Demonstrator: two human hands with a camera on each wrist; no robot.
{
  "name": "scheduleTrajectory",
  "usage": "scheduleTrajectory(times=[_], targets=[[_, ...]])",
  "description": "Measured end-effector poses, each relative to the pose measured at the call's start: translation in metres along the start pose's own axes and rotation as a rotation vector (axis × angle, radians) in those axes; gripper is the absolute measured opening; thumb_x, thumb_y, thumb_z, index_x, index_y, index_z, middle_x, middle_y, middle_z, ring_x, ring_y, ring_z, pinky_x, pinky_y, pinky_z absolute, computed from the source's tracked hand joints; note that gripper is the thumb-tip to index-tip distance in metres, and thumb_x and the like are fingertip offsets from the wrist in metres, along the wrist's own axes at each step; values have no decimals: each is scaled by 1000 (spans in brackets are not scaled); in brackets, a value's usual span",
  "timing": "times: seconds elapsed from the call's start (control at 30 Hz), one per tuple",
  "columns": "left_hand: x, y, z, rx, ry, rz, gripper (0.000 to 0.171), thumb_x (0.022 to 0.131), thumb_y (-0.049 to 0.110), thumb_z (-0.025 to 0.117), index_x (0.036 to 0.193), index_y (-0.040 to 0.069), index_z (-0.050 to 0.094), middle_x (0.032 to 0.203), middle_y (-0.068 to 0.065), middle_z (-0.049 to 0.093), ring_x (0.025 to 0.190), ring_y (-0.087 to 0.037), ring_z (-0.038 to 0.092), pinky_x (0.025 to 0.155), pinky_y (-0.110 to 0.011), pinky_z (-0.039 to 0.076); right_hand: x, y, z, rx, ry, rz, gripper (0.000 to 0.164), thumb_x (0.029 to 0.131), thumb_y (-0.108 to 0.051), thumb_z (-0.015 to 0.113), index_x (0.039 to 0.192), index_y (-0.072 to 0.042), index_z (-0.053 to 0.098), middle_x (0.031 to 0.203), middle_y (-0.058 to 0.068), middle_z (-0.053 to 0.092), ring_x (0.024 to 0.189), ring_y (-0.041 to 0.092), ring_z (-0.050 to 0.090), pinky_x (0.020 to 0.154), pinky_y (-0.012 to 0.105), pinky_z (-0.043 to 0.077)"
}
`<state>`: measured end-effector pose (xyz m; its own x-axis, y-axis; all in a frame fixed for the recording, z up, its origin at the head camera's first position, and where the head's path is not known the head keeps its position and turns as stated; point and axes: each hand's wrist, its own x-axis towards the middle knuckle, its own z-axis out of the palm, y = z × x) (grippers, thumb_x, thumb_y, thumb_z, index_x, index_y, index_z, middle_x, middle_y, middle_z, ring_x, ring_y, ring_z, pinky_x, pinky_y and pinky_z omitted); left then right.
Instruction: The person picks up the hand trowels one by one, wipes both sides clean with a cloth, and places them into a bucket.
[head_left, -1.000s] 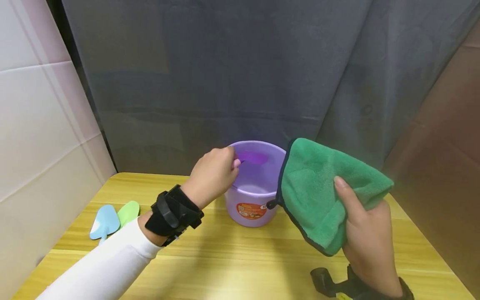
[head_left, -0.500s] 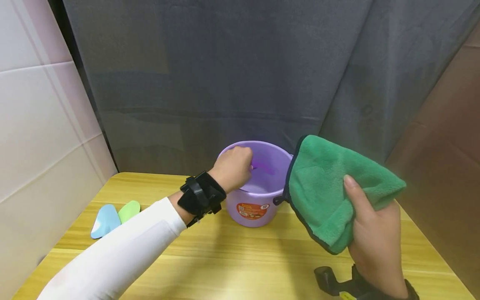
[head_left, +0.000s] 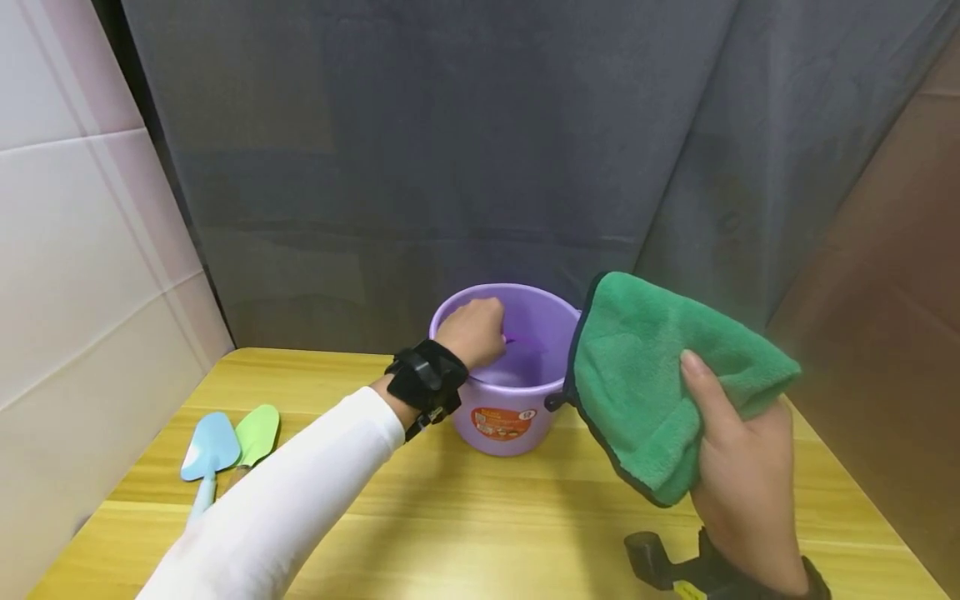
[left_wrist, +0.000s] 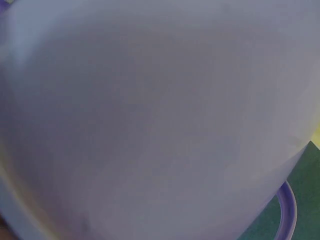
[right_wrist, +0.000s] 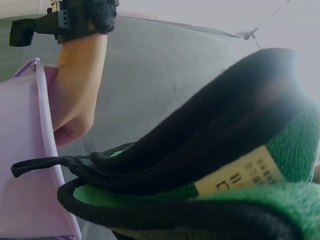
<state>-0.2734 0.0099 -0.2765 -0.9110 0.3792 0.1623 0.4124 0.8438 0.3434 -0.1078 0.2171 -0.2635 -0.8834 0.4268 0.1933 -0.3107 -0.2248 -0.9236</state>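
Note:
My left hand (head_left: 474, 333) reaches over the near-left rim into a purple bucket (head_left: 501, 417) with an orange label. Its fingers curl round the handle of a small purple shovel (head_left: 529, 344), whose blade is low against the inside of the bucket and partly hidden. The pale bucket wall (left_wrist: 160, 120) fills most of the left wrist view. My right hand (head_left: 742, 475) grips a folded green towel (head_left: 652, 375), thumb on top, to the right of the bucket. In the right wrist view the towel (right_wrist: 295, 145) shows a dark edging, a hanging loop and a printed tag.
On the wooden table (head_left: 480, 517) at the left lie a blue shovel (head_left: 211, 446) and a green shovel (head_left: 257, 432), side by side and partly behind my left sleeve (head_left: 300, 492). A dark grey curtain (head_left: 420, 167) stands behind the table.
My left hand has moved right and deeper into the bucket, taking the purple shovel with it. The right hand with the green towel has shifted slightly right.

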Motion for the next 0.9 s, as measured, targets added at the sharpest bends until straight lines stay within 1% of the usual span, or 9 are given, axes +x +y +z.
scheduleTrajectory(times=[0.1, 0.23, 0.37, 0.47, 0.57, 0.7, 0.9], targets=[[3, 2, 2, 1, -16, -25, 19, 85, 5, 67, 72, 11, 56, 72, -3, 61, 67, -19, 61, 60, -32, 48, 1, 0, 1, -10, -1, 3, 36, 96, -15, 69, 127, -5, 57, 120, 4, 65, 101, 14, 69, 82, 26, 60], [5, 4, 7, 1, -40, -54, 6, 85, 3, 68, 85, 8, 63, 87, -8, 70, 77, -22, 66, 66, -37, 54, 1, 0, 1, -15, 5, 14, 35, 95, -16, 70, 126, -6, 57, 117, 3, 65, 99, 13, 69, 81, 26, 60], [6, 4, 13, 34, -62, -50, 9, 88, 5, 67, 97, 7, 66, 98, -10, 73, 87, -26, 70, 73, -42, 58, 1, 1, 3, -22, 5, 18, 35, 95, -18, 70, 125, -5, 57, 116, 3, 66, 97, 13, 70, 80, 27, 61], [7, 1, 17, 51, -75, -44, 10, 88, 6, 68, 98, 6, 68, 100, -11, 74, 89, -27, 71, 75, -43, 58, 0, 1, 5, -23, 2, 14, 35, 95, -18, 70, 125, -5, 57, 116, 3, 66, 97, 13, 70, 80, 27, 61], [9, -3, 20, 51, -92, -53, 9, 87, 6, 68, 96, 6, 68, 99, -11, 74, 86, -25, 70, 72, -41, 57, -2, 1, 6, -29, 0, 19, 35, 95, -19, 70, 125, -5, 58, 115, 3, 66, 96, 12, 70, 80, 27, 61], [15, -8, 25, 63, -137, -69, 8, 86, 4, 68, 94, 6, 68, 97, -11, 73, 84, -25, 68, 70, -40, 55, -3, 0, 9, -30, -12, 20, 36, 95, -19, 70, 126, -4, 58, 116, 3, 67, 98, 12, 71, 81, 27, 61], [22, -11, 33, 99, -218, -86, 11, 87, 2, 65, 96, 5, 70, 104, -14, 74, 90, -28, 70, 77, -44, 58, -6, -1, 11, -27, -19, 12, 36, 95, -19, 70, 126, -4, 58, 117, 4, 66, 100, 13, 70, 83, 27, 60]])
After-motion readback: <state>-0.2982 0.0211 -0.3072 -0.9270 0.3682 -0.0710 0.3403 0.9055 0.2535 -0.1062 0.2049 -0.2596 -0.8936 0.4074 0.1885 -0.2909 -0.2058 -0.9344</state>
